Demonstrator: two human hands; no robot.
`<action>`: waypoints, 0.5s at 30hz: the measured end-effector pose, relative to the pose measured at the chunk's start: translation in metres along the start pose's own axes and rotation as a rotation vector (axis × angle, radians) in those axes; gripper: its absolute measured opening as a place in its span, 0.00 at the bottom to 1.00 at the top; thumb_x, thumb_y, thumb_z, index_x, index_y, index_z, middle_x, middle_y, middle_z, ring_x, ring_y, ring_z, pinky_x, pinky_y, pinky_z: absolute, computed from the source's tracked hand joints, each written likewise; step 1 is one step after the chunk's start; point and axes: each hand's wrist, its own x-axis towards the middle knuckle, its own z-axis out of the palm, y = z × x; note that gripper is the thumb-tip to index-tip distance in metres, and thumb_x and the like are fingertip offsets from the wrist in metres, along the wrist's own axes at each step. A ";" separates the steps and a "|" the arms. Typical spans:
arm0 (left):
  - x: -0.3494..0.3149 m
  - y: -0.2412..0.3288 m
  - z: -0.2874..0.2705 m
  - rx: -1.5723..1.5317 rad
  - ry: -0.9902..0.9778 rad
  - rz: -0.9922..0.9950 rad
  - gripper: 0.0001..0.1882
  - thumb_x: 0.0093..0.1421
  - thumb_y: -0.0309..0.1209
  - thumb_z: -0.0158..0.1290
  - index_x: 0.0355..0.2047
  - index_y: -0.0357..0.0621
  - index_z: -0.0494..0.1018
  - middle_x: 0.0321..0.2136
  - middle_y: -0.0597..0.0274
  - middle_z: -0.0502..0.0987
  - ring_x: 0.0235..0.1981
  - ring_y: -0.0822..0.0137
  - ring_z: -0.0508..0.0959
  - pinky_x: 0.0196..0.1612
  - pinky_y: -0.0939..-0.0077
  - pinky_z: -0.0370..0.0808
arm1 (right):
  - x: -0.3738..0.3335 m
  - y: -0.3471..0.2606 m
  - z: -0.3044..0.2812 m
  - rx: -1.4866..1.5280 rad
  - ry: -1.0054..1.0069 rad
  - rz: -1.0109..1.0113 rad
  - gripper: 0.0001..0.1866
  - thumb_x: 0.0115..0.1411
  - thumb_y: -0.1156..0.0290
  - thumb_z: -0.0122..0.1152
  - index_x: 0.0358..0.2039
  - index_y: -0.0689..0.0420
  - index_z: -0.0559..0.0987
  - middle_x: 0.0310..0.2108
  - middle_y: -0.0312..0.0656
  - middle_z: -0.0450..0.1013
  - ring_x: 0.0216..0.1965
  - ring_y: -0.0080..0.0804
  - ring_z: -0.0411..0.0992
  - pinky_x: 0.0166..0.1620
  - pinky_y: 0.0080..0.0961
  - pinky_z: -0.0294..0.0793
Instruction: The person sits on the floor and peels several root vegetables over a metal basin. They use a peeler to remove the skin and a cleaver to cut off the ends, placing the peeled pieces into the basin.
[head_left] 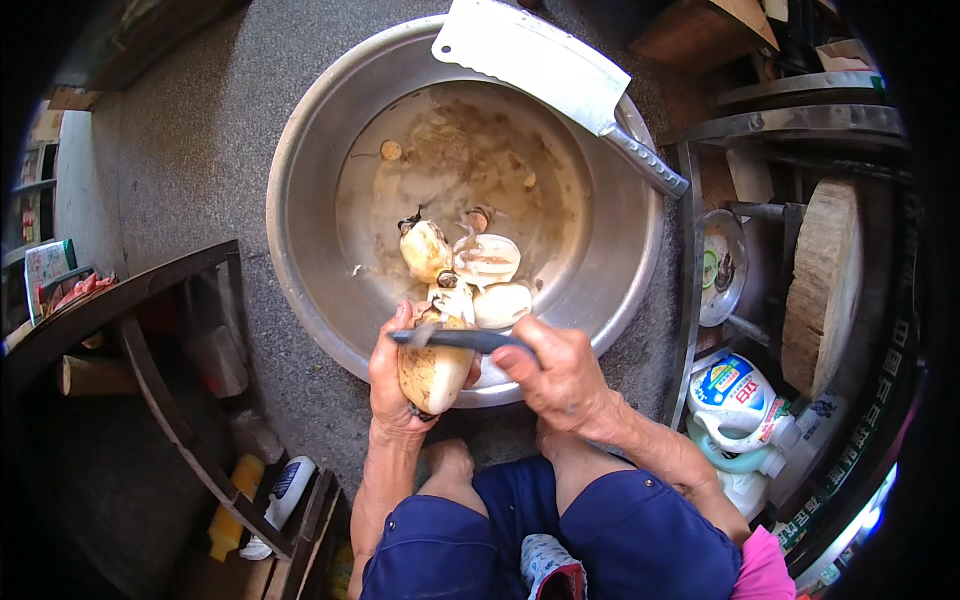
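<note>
My left hand (pixel 390 375) is closed round a lotus root (pixel 432 378), pale and partly brown-skinned, held at the near rim of a large metal basin (pixel 300 290). My right hand (pixel 565 380) grips a dark-handled peeler (pixel 450 339) that lies across the upper part of that root; its working end is blurred. Just beyond, in the basin, are more lotus root pieces: a brownish one (pixel 425 250) with a dark tip, a cut pale one (pixel 487 260) and a pale rounded one (pixel 502 305). Shallow murky water (pixel 450 130) with small scraps covers the bottom.
A cleaver (pixel 540 65) rests across the basin's far right rim, handle to the right. At right, a metal rack holds a thick round wooden board (pixel 825 285), with detergent bottles (pixel 735 395) nearby. A dark-framed shelf (pixel 170 380) stands at left, with a white bottle (pixel 290 490) in it.
</note>
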 end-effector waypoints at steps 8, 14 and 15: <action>0.000 -0.002 -0.011 -0.124 -0.448 -0.125 0.28 0.69 0.50 0.33 0.41 0.32 0.67 0.26 0.37 0.72 0.18 0.52 0.74 0.15 0.67 0.69 | 0.010 0.029 -0.005 -0.182 0.184 0.180 0.26 0.67 0.49 0.53 0.25 0.61 0.70 0.13 0.49 0.67 0.16 0.48 0.70 0.21 0.37 0.67; 0.007 -0.011 -0.027 -0.444 -0.471 -0.198 0.24 0.68 0.44 0.40 0.47 0.31 0.65 0.29 0.38 0.71 0.17 0.59 0.73 0.11 0.75 0.72 | 0.010 0.010 0.000 0.160 0.152 0.093 0.25 0.70 0.52 0.48 0.25 0.61 0.68 0.14 0.50 0.65 0.16 0.45 0.66 0.21 0.35 0.63; 0.006 -0.012 -0.029 -0.435 -0.476 -0.213 0.24 0.68 0.45 0.41 0.47 0.31 0.64 0.29 0.38 0.71 0.17 0.59 0.73 0.11 0.75 0.72 | 0.010 0.008 0.003 0.170 0.123 0.087 0.24 0.70 0.52 0.48 0.25 0.61 0.68 0.15 0.50 0.65 0.16 0.45 0.67 0.22 0.35 0.63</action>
